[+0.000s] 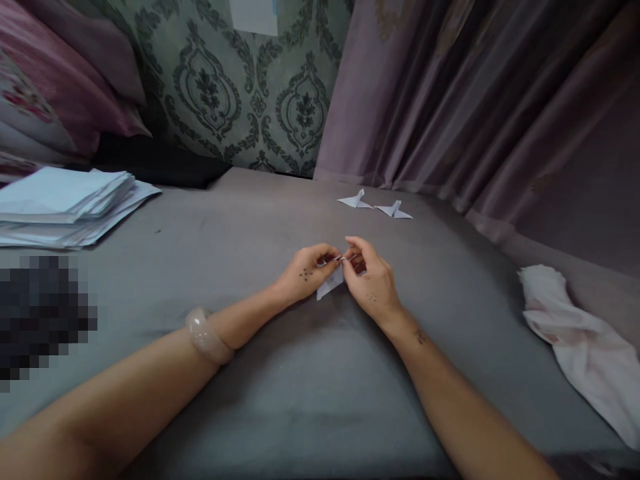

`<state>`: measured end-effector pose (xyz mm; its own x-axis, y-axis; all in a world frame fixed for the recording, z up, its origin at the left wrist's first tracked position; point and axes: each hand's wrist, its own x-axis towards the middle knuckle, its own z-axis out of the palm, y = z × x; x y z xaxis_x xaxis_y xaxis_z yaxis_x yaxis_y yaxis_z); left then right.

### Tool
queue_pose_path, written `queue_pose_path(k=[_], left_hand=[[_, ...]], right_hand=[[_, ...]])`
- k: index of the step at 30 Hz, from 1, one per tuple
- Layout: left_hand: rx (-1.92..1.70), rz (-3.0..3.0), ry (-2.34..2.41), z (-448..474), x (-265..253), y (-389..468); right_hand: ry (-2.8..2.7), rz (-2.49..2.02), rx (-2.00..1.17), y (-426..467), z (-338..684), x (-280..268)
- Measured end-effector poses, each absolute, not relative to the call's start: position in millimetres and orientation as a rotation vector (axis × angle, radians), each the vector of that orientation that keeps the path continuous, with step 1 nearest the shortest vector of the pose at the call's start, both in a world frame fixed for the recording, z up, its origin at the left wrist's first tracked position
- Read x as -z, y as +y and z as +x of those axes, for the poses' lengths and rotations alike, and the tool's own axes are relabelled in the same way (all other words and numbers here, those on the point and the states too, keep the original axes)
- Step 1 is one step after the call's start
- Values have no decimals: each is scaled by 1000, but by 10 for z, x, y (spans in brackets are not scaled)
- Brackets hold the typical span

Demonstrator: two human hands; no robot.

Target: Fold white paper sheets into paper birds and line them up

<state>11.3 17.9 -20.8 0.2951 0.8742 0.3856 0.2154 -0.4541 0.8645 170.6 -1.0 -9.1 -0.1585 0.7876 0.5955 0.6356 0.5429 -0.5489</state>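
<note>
Between my two hands is a small piece of folded white paper (330, 285), held just above the grey surface. My left hand (311, 270) pinches it from the left with thumb and fingers. From the right, my right hand (371, 277) grips its upper edge between thumb and fingertips, the index finger raised and bent. The fingers cover most of the folds, and one pale corner points down below my left thumb. Beyond my hands lie two folded paper birds, a left one (358, 200) and a right one (395, 209), nearly touching.
A stack of white paper sheets (60, 197) lies at the far left, with a black item (160, 160) behind it. A crumpled whitish cloth (575, 333) lies on the right. Curtains (400, 100) and a patterned wall (250, 87) border the grey sheet-covered surface (280, 413).
</note>
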Motion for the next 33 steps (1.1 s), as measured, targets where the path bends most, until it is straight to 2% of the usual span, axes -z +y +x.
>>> queue_pose_path(k=[8,25,33], left_hand=[[-1157,1874,994,107,240,188],[-1210,1851,1026,116,143,104],[-1073,1504,844,121,160,168]], right_hand=[[-1864,-1162,-198,-16,1711,76],[-1747,-1134,-449,18,1711,155],[-1752,-1089,-614,84,1781,155]])
